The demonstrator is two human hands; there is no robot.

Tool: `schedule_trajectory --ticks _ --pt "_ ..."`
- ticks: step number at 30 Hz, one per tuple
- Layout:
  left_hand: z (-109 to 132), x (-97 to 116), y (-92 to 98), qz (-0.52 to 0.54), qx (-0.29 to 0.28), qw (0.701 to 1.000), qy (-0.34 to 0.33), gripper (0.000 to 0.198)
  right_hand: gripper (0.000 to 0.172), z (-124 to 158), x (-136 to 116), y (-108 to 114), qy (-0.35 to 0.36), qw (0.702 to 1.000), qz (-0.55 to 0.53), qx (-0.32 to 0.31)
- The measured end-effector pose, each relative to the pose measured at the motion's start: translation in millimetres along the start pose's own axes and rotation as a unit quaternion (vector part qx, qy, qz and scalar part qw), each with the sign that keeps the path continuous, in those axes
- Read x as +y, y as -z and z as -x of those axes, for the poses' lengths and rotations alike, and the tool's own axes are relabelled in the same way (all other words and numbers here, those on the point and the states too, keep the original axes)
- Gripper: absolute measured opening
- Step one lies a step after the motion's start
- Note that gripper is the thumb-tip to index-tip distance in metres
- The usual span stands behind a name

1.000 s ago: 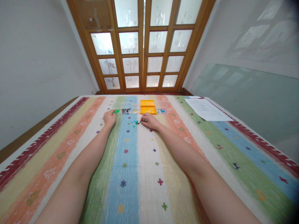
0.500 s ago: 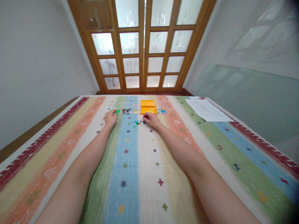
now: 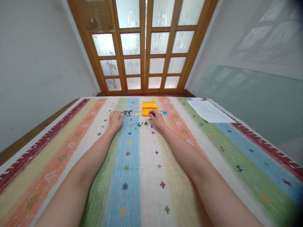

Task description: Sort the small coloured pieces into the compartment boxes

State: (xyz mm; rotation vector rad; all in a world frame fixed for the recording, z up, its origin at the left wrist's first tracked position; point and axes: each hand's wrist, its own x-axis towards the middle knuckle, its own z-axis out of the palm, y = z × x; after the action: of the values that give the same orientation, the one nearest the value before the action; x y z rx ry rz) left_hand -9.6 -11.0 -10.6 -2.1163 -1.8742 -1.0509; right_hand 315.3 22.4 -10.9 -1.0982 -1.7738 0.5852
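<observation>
My left hand [image 3: 115, 120] is over the left end of a row of clear boxes, its fingers curled together and covering the green pieces there; what they hold, if anything, is hidden. Right of it are dark brown pieces [image 3: 127, 112] and a few yellow pieces [image 3: 136, 113]. My right hand [image 3: 157, 119] is at the front right corner of an open orange box [image 3: 149, 104], fingers pinched; anything between them is too small to make out. On the cloth between my hands lies a pile of small mixed-colour pieces [image 3: 142, 124].
Blue pieces [image 3: 164, 112] sit in a clear box to the right of the orange one. Printed paper sheets [image 3: 208, 112] lie at the table's far right. A striped tablecloth [image 3: 133, 176] covers the table, and glazed wooden doors [image 3: 146, 56] stand behind it.
My left hand has shifted right, over the green pieces. My right hand has moved away from the mixed pile, up and right to the orange box.
</observation>
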Motion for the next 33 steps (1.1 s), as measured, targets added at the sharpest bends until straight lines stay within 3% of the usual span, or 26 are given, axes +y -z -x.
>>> schedule_trajectory --ticks 4,8,13,23,33 --pt "2 17 1.6 0.022 -0.037 0.996 -0.081 0.032 0.024 -8 11 15 -0.047 0.995 -0.004 0.092" --pt "7 34 1.8 0.051 -0.112 0.979 -0.161 0.029 0.024 -12 22 33 -0.072 0.982 0.03 0.173" --pt "12 53 3.4 0.061 -0.164 0.962 -0.208 0.029 0.029 -15 39 50 -0.118 0.965 0.046 0.231" --pt "18 73 8.7 0.074 -0.19 0.944 -0.258 0.031 0.034 -17 56 54 -0.113 0.962 0.074 0.237" --pt "25 98 16.0 0.077 -0.237 0.917 -0.311 0.032 0.034 -12 42 47 -0.092 0.97 0.095 0.202"
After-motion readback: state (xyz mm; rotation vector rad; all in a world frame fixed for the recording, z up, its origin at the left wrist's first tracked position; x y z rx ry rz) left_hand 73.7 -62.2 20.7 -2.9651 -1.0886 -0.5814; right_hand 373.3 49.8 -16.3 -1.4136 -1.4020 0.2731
